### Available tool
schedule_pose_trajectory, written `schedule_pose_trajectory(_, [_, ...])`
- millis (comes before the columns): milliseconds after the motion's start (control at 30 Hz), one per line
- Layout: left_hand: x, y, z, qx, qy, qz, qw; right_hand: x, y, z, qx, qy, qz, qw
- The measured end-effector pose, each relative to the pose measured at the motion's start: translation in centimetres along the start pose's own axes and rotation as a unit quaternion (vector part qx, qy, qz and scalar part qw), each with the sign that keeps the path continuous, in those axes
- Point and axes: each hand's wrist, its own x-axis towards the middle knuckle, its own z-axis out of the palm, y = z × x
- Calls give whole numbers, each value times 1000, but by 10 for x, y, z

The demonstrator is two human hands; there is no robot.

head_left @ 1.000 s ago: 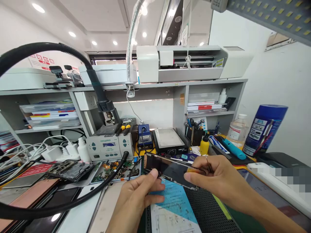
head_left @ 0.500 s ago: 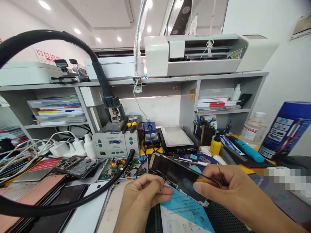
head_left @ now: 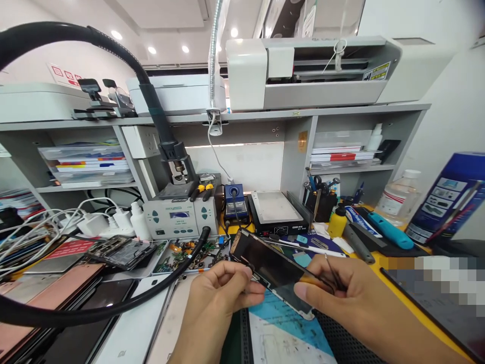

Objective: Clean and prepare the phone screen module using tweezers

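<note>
A dark, thin phone screen part (head_left: pixel 271 268) with a metal edge is held tilted above a blue and white mat (head_left: pixel 291 328). My right hand (head_left: pixel 337 290) grips its right end between thumb and fingers, and a thin dark tool or strip also shows among those fingers. At the lower left edge of the part, my left hand (head_left: pixel 227 290) is closed, thumb against forefinger; what lies between these fingertips is too small to make out.
Several phones, one white (head_left: pixel 132 323), lie at the left under a black hose (head_left: pixel 151 303). Behind are a tray of small parts (head_left: pixel 162 265), a grey station (head_left: pixel 178 217) and a flat plate device (head_left: pixel 276 207). A yellow bottle (head_left: pixel 337 222) stands right.
The view has shifted slightly, so the bench and shelves sit a little differently. Both hands and the screen part have moved slightly left in the picture; the grips look the same.
</note>
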Motion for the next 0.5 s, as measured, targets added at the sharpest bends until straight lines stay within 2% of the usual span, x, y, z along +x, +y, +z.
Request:
schedule_pose_trajectory(167, [-1,3,2,-11,9,-18,1000,0,-21,-10,-23,15,-8,1000])
schedule_pose_trajectory(267, [1,0,2,-11,11,-35,999,1,-21,-20,71,81,-16,994])
schedule_pose_trajectory(333, [3,-5,1,-12,5,-44,999,1,-16,-30,160,142,-36,976])
schedule_pose_trajectory(400, [5,-9,1,-16,-7,-40,999,-1,-12,-42,178,224,-86,954])
schedule_pose_trajectory(500, [6,-12,1,-25,-11,-42,999,-12,-10,-54,31,373,-151,915])
